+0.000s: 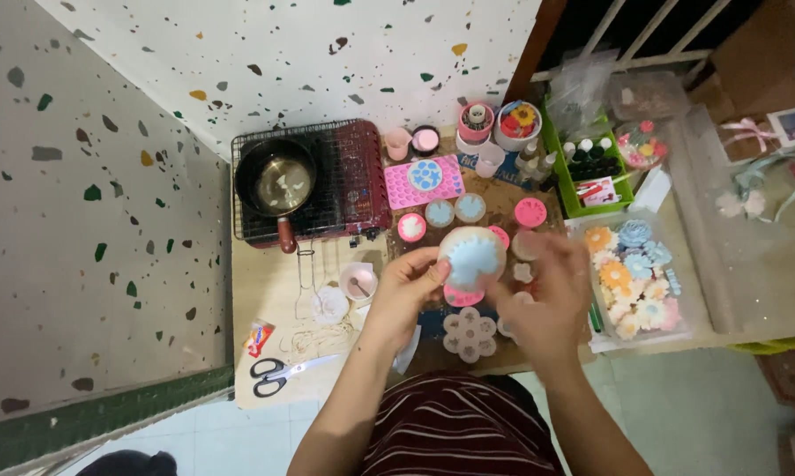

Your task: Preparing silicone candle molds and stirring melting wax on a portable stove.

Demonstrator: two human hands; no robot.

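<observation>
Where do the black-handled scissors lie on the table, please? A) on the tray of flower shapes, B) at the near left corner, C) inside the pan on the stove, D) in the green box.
B: the scissors lie at the table's near left corner, below the stove.

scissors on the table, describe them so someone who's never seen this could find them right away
Start at the pale wooden table against the speckled wall, and go to its near left corner, below the portable stove that carries a dark pan. The scissors lie flat there, black handles to the left and blades pointing right. A small red and blue packet sits just above them; nothing else nearby has looped black handles.
</observation>
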